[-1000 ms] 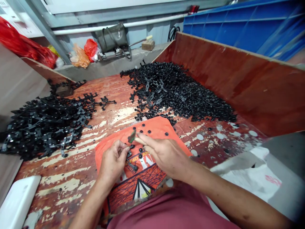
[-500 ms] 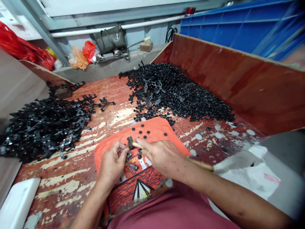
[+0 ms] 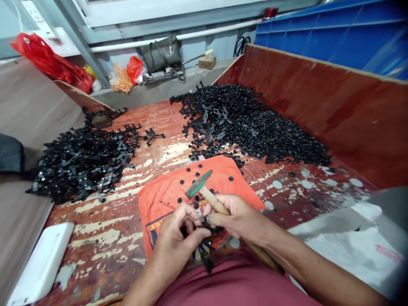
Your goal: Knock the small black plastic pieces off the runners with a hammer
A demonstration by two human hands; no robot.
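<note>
In my right hand (image 3: 234, 214) is a hammer (image 3: 200, 185), its wooden handle running back under my forearm and its green-marked head up over the orange cloth (image 3: 245, 187). The fingertips of that hand also reach the metal strip near my left hand. My left hand (image 3: 178, 238) is closed on a black linked metal piece (image 3: 206, 250), whose lower end hangs towards my lap. Small black round caps (image 3: 182, 182) lie scattered on the cloth. My fingers hide part of the piece.
A heap of black linked parts (image 3: 86, 161) lies on the left, and a larger pile (image 3: 236, 114) lies at the back right. Wooden boards (image 3: 325, 106) edge the table. A white box-shaped object (image 3: 43, 263) lies front left; a white sack (image 3: 350, 238) is at right.
Both hands have drawn nearer my body. The hammer head has lifted from beside my left fingertips, and the black linked piece now hangs from my left hand. The view has shifted slightly left.
</note>
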